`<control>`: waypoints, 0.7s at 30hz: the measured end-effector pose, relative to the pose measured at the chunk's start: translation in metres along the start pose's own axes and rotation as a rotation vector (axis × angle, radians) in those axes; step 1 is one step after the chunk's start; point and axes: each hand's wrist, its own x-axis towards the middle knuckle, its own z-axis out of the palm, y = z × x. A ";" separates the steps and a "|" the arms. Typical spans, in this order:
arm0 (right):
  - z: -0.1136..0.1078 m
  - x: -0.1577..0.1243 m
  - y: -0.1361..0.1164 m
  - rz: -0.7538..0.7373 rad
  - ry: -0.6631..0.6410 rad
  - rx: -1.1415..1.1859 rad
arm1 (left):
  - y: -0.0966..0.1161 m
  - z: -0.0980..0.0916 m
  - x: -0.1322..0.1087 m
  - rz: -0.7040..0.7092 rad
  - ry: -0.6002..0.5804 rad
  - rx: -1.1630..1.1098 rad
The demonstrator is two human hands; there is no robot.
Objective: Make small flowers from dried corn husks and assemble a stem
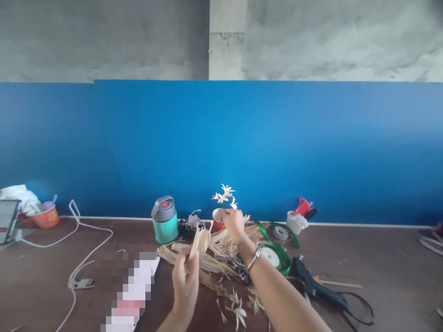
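My left hand (185,279) is closed round a small bundle of pale dried husk pieces (201,240), held upright between thumb and fingers. Farther forward, my right hand (234,225) pinches the stem of a sprig of white flowers (224,195) at the mouth of a red paper cup (218,224). Whether the stem's lower end is inside the cup is hidden by the hand. Long dried husk strips (214,265) lie on the table beneath both hands, with scissors (243,273) partly under my right wrist. Loose white flowers (238,313) lie nearer to me.
A green ribbon roll (284,263), a tape roll (280,233) and a black glue gun (314,288) lie to the right. At left stand a teal food jar (165,226) and a white cable (90,253). A blue partition (277,147) borders the table's back.
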 end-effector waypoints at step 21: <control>0.001 -0.018 0.007 -0.086 0.019 -0.217 | -0.002 0.000 -0.002 -0.011 -0.039 -0.031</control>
